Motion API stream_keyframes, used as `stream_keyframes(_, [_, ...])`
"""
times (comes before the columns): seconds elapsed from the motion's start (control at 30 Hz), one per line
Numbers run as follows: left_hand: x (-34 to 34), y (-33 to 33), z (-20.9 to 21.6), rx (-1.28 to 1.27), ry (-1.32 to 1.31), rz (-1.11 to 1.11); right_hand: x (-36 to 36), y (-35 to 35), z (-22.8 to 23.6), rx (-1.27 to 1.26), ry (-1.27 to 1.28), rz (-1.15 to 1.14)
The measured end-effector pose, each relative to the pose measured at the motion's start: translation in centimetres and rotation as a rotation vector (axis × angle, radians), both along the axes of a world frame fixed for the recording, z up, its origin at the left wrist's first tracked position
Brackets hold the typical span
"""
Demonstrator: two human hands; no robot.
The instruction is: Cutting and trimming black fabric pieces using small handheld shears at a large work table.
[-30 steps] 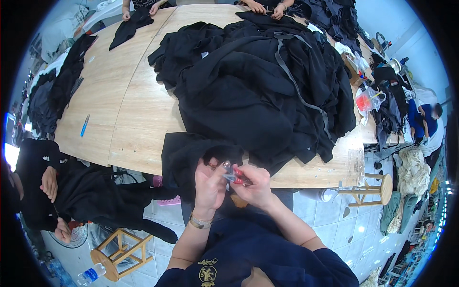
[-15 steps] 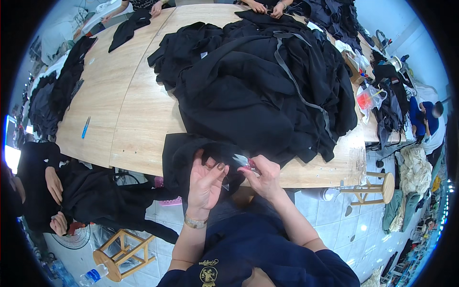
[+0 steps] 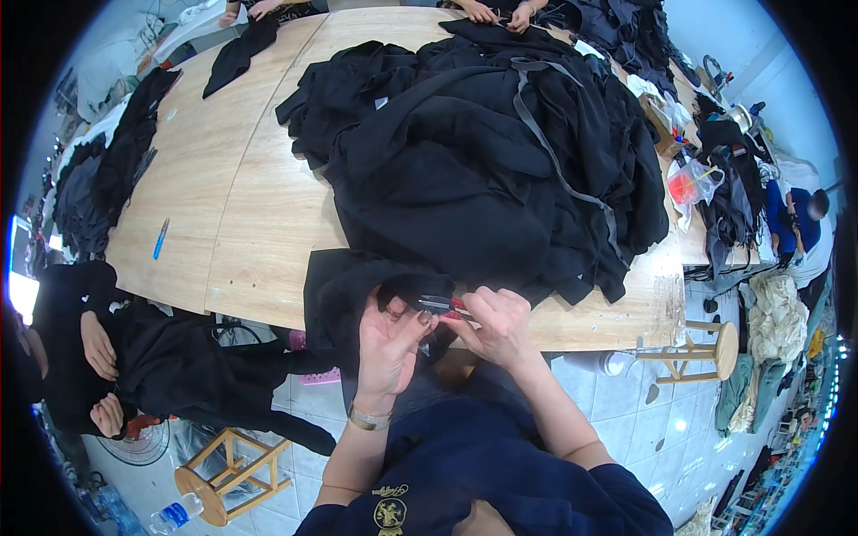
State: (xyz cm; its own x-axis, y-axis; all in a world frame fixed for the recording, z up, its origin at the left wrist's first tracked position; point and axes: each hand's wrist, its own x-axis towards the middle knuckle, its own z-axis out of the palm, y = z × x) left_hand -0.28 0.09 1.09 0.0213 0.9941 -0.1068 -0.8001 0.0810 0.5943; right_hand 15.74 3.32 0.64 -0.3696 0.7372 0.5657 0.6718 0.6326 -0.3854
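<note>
My left hand (image 3: 384, 353) is closed on the edge of a black garment (image 3: 332, 290), which drapes over the near edge of the table. Thread snips (image 3: 436, 303) with red handles are gripped in my right hand (image 3: 499, 326). Their blades point left, close to the fingertips of my left hand and the cloth there. Whether the blades touch the cloth or a thread, I cannot tell. Just beyond both hands rises a large heap of black garments (image 3: 438, 188), with a grey strip of cloth (image 3: 545, 143) lying across it.
On the wooden table (image 3: 259, 241), a blue slim tool (image 3: 161, 239) lies to the left. A co-worker's hands (image 3: 100, 348) hold black cloth at my left; other people's hands work along the far edge. Wooden stools (image 3: 715, 352) stand on the tiled floor. A plastic bag with a red drink (image 3: 686, 186) is at right.
The snips in my right hand have turned, so their blades now point left toward my left fingertips. My right hand has shifted slightly. At the far left, another person's hands have moved back from the black cloth.
</note>
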Motion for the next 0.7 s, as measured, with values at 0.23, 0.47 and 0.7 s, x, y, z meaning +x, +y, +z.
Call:
stream_keyframes(0.23, [0.4, 0.0, 0.5, -0.001, 0.076, -0.001, 0.0, 0.1, 0.4, 0.012, -0.038, 0.013])
stream_keyframes(0.47, [-0.6, -0.1, -0.1, -0.012, -0.039, -0.021, 0.3, -0.3, -0.5, -0.069, 0.139, -0.029])
stream_keyframes(0.7, [-1.4, -0.1, -0.3, -0.085, -0.232, -0.043, 0.5, -0.6, -0.2, -0.026, 0.064, 0.005])
